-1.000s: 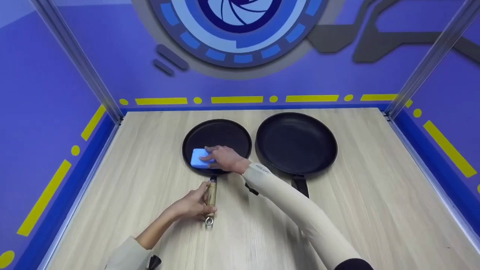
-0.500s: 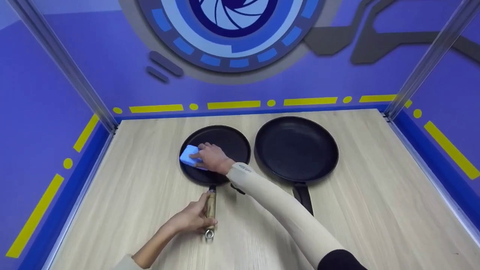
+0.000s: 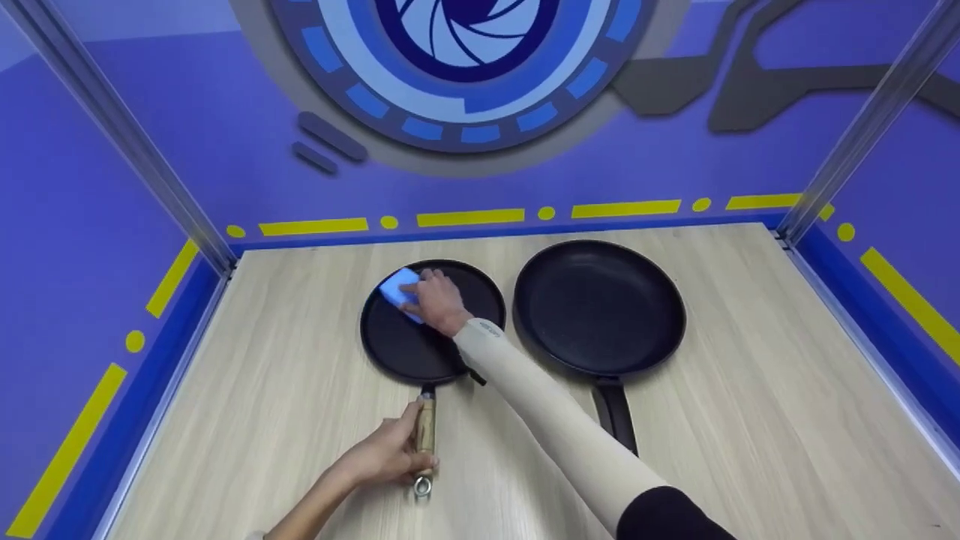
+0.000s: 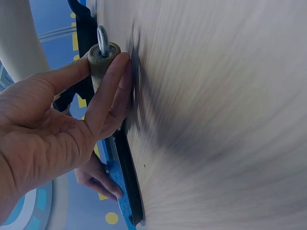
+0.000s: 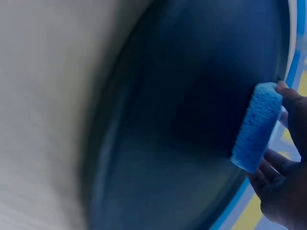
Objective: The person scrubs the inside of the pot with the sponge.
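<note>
A shallow black frying pan (image 3: 405,356) lies on the table with its wooden handle (image 3: 426,435) toward me. My left hand (image 3: 386,451) grips that handle, thumb on one side and fingers on the other; a metal hanging ring (image 4: 102,42) sticks out of its end in the left wrist view. On the pan's upper left part sits a blue sponge (image 3: 400,289). My right hand (image 3: 441,300) holds the sponge by its edges, fingers and thumb on opposite sides, as the right wrist view shows. The sponge (image 5: 259,127) lies flat against the pan's cooking surface.
A larger, deeper black frying pan (image 3: 600,311) stands just to the right, its black handle (image 3: 616,416) pointing toward me, near my right forearm. Blue panels (image 3: 480,180) with yellow marks wall in the back and sides of the wooden table (image 3: 765,375).
My right hand has moved the sponge over the pan, first left toward the rim, then up to the upper left. The left hand keeps its grip on the handle. The head view has tilted slightly.
</note>
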The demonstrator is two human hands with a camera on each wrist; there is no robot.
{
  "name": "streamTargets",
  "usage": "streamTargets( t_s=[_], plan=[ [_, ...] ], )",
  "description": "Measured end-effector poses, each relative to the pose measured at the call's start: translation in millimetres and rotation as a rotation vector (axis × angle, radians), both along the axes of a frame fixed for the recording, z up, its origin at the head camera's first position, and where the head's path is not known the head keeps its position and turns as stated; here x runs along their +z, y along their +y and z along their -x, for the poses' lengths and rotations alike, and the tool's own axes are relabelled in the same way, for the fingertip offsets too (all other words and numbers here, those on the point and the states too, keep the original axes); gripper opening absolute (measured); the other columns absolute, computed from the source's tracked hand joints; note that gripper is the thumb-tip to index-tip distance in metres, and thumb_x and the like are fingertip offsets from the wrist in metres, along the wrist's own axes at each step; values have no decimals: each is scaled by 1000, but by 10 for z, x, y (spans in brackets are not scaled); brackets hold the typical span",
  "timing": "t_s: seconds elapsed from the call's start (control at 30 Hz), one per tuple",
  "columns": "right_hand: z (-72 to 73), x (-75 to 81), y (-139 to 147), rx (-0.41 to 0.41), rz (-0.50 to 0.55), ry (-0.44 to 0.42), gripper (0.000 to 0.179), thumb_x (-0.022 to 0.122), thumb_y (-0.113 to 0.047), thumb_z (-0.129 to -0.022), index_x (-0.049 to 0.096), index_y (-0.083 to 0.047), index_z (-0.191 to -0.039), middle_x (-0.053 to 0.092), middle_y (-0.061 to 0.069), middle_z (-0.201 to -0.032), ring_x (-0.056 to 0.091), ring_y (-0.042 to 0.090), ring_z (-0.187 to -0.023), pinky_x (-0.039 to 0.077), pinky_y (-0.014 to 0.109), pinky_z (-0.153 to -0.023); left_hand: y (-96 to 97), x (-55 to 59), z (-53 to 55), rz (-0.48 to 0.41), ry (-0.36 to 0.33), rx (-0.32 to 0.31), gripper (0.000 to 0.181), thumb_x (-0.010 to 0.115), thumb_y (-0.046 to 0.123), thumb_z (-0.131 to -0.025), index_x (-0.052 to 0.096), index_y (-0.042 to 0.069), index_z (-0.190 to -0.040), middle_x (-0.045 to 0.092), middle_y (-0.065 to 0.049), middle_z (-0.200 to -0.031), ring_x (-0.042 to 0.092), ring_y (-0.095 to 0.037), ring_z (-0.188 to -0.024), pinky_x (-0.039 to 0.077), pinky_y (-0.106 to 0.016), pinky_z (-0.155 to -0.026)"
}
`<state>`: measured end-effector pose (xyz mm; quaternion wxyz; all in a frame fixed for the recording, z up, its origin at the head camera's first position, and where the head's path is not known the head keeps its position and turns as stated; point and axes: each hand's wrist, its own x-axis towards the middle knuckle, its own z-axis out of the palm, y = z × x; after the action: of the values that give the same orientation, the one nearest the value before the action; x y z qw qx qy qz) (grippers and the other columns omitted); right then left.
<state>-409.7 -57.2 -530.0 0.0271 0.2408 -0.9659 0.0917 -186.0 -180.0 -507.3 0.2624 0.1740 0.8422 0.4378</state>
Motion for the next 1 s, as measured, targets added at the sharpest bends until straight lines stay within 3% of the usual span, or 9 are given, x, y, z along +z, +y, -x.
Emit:
streamTargets(
  t_s=[0.13,0.27,0.4,0.57,0.7,0.83,0.87,1.0],
  plan=[
    [46,-21,158,-77,25,-26,48,63,-50,-98,60,-33,-143,63,11,-137,59,27,-121,53,39,-104,25,-1,-54,2,-20,6,95,74,12,-93,9,-14,-156,65,-12,-92,62,-15,-71,54,-25,-60],
    [70,42,265,-106,-30,-26,51,62,-53,-97,63,-25,-140,66,14,-129,61,31,-118,54,42,-102,41,18,-57,12,-19,5,94,74,12,-93,10,-12,-157,66,-12,-92,62,-16,-70,52,-24,-59],
    [72,91,351,-143,-98,-34,47,61,-52,-98,68,-17,-128,68,15,-123,62,33,-117,55,43,-100,48,25,-50,39,5,-1,93,75,15,-93,13,-11,-156,67,-12,-92,63,-17,-74,52,-28,-67],
    [38,87,483,-212,-79,-63,44,66,-50,-97,71,-11,-118,68,18,-123,63,34,-118,57,45,-99,54,33,-53,86,38,-2,92,77,16,-91,17,-11,-156,67,-13,-93,61,-19,-80,51,-37,-78],
    [-21,94,561,-268,-113,-8,48,67,-49,-97,74,-6,-117,70,19,-120,66,33,-112,58,42,-95,63,47,-24,86,49,-2,88,77,15,-91,20,-10,-155,66,-13,-93,59,-19,-80,49,-37,-78],
    [-99,113,593,-266,-155,40,50,69,-48,-96,75,-2,-115,72,21,-115,69,33,-106,60,40,-90,38,66,-11,83,59,1,87,77,11,-90,22,-10,-153,67,-14,-93,59,-19,-79,49,-35,-76],
    [-71,35,607,-258,-163,78,52,68,-52,-95,76,-4,-111,73,21,-110,69,32,-101,61,40,-85,30,70,-12,86,62,0,86,77,10,-90,22,-11,-153,67,-14,-93,59,-19,-79,49,-35,-75],
    [-154,17,640,-283,-175,72,51,69,-52,-94,77,-5,-110,73,20,-110,70,31,-100,61,39,-84,19,62,-16,98,70,4,85,78,10,-89,25,-10,-152,67,-14,-91,59,-18,-77,49,-35,-74]
  ],
)
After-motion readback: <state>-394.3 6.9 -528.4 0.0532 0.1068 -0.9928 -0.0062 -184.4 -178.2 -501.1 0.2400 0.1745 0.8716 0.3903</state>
